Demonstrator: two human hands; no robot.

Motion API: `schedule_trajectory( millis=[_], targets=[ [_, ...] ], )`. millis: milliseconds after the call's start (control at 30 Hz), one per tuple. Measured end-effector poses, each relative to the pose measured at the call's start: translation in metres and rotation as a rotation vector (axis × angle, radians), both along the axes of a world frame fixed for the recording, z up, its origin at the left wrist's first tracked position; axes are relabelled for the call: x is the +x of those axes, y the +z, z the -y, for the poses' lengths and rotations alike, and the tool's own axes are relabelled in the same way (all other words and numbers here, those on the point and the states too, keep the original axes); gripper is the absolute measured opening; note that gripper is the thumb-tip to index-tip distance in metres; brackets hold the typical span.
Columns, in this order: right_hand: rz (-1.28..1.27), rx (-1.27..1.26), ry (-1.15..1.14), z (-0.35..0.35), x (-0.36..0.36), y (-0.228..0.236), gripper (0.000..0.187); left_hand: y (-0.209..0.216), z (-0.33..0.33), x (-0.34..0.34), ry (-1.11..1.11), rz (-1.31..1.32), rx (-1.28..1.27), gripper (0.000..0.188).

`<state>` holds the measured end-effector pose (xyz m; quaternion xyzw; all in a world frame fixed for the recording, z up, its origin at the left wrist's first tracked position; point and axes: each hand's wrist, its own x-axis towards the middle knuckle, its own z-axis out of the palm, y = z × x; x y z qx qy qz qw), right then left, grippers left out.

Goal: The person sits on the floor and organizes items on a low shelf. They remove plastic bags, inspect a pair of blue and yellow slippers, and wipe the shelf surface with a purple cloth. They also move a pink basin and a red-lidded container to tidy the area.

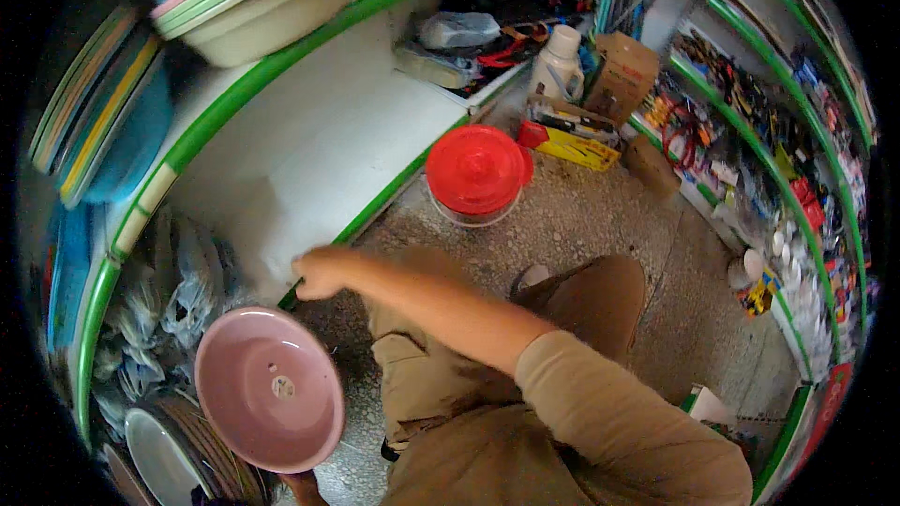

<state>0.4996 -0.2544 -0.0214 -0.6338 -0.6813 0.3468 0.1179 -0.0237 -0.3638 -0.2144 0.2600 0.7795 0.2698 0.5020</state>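
Note:
A pink plastic basin [270, 390] with a small sticker in its bottom is tilted toward me at the lower left. My left hand [302, 487] grips its lower rim, its fingers mostly hidden behind the basin. Across my body reaches my right arm; my right hand [321, 272] is closed at the green front edge of the white bottom shelf [309, 150]. A pale blur lies beside its fingers, and what they hold, if anything, I cannot make out.
Stacked basins [262, 0] fill the upper-left shelf. Plastic-wrapped goods [192, 286] and a grey-white basin [164, 454] stand at the left. A red-lidded bucket [476, 171], a thermos [560, 61] and a yellow box [577, 136] stand ahead. Crowded shelves [778, 159] line the right.

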Motion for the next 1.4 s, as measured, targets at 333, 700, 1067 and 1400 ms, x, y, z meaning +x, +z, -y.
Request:
schedule_trajectory(
  millis=[333,700,1067,1400],
  targets=[
    [-0.179,0.684,-1.609,0.191,0.368,-0.155,0.053,-0.021,0.072,0.070,-1.293,-0.280,-0.135,0.027],
    [-0.973,0.232,-1.357,0.197,0.411,-0.232,0.105,-0.011,0.079,0.150,-0.746,-0.345,-0.484,0.026],
    [-0.763,-0.049,-1.184,0.191,0.360,-0.193,0.090,-0.018,0.073,0.162,-0.884,-0.281,-0.356,0.024],
    [-0.728,-0.137,-1.031,0.144,0.268,-0.247,0.082,-0.010,0.013,0.289,-0.936,-0.126,0.027,0.039]
  ],
)
